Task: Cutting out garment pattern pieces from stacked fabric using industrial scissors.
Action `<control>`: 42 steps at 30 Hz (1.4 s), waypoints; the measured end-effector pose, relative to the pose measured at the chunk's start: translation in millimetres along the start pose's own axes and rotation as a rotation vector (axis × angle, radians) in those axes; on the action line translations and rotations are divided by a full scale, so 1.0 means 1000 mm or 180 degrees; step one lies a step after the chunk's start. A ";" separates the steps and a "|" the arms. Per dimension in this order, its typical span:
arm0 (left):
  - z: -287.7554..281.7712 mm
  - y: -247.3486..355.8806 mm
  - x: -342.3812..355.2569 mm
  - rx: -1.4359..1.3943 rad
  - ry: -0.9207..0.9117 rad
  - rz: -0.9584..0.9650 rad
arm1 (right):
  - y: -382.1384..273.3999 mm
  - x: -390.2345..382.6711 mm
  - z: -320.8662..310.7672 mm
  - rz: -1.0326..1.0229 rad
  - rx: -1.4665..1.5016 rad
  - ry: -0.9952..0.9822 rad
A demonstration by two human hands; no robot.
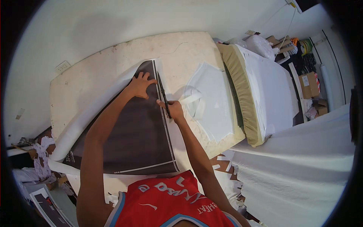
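Observation:
A dark printed sheet point(128, 130) with white border lines lies on the pale table point(87, 81), its far left side curling into a white roll point(90, 99). My left hand point(142, 85) rests on the sheet near its right edge, fingers spread, holding nothing. Close beside it, my right hand point(174, 110) grips a pair of dark scissors point(162, 89). The blades point away from me along the sheet's white-lined right edge. How far apart the blades are, I cannot tell.
Right of the scissors lie a curled white strip point(191, 99) and flat white cut pieces point(211, 98). Beyond them stands a stack of white sheets point(274, 92) with a tan cloth point(242, 87) along its side. White cloth point(298, 151) hangs at the right; cardboard boxes point(309, 85) stand farther back.

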State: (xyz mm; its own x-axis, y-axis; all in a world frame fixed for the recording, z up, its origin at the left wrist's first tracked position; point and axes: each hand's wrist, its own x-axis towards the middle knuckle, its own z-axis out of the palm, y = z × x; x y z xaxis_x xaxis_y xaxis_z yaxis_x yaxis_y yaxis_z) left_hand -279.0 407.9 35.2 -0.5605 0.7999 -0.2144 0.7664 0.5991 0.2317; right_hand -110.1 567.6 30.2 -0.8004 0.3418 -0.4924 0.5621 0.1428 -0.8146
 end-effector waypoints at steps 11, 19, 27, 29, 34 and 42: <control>-0.005 -0.001 0.005 -0.0094 -0.0112 -0.0116 | -0.032 0.056 0.005 -0.0152 0.0026 -0.0142; -0.004 -0.003 0.006 0.0005 -0.0005 -0.0085 | -0.033 0.077 0.007 -0.0267 -0.0119 -0.0126; 0.004 -0.001 0.013 0.0161 -0.0095 -0.0097 | -0.044 0.111 0.003 -0.0621 -0.0398 0.0195; 0.002 -0.004 0.010 0.0080 -0.0048 -0.0035 | -0.044 0.103 0.001 -0.0751 -0.0349 0.0128; -0.016 -0.007 0.025 -0.0170 -0.0225 0.0023 | -0.006 0.028 -0.026 -0.0856 -0.0487 0.0588; 0.041 0.084 0.175 -0.0979 0.2164 -0.0516 | 0.075 -0.187 -0.059 -0.0303 0.0741 0.0744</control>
State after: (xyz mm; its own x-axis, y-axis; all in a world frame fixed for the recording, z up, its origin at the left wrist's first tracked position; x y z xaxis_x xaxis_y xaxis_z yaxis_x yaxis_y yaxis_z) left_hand -299.7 597.2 -21.5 -0.8047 0.4866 0.3399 0.5919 0.6139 0.5223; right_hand 94.2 569.6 79.1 -0.7625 0.5446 -0.3492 0.4031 -0.0223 -0.9149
